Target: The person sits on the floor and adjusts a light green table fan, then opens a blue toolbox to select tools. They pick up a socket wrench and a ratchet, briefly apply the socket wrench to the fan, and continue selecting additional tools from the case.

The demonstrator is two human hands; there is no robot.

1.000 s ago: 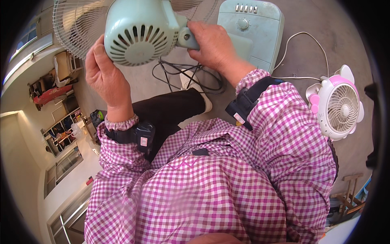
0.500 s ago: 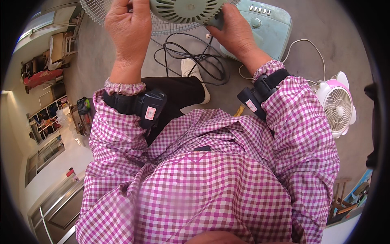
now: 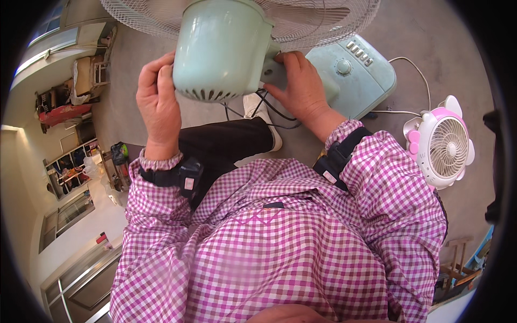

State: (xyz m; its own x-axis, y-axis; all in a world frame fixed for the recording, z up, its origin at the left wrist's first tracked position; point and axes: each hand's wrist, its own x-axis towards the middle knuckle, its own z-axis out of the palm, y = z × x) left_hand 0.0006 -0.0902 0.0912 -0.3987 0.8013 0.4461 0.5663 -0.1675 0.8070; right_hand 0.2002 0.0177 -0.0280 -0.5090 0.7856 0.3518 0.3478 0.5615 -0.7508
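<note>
A pale green electric fan [image 3: 218,51] has its rounded motor housing, with slots along the lower rim, turned toward me. Its wire guard [image 3: 344,21] spreads behind the housing and is cut off by the top edge. My left hand [image 3: 160,107] is closed against the housing's left side, fingers curled; some fingertips are hidden. On the other side, my right hand [image 3: 301,89] pinches the grey-green neck piece [image 3: 274,72] beside the housing. The fan's green base [image 3: 353,75], with a row of push buttons and a round knob, sits on the floor just beyond my right hand.
A small pink and white fan [image 3: 444,145] stands on the floor at right. White cord [image 3: 425,78] runs near the base. Black cable [image 3: 274,113] lies beneath the housing, near my white shoe [image 3: 256,107]. Shelves of goods [image 3: 72,167] and a red item [image 3: 59,114] are at left.
The fan head has come lower and tilted, so the housing's side now shows instead of its slotted end. Both hands moved down with it, still at its sides.
</note>
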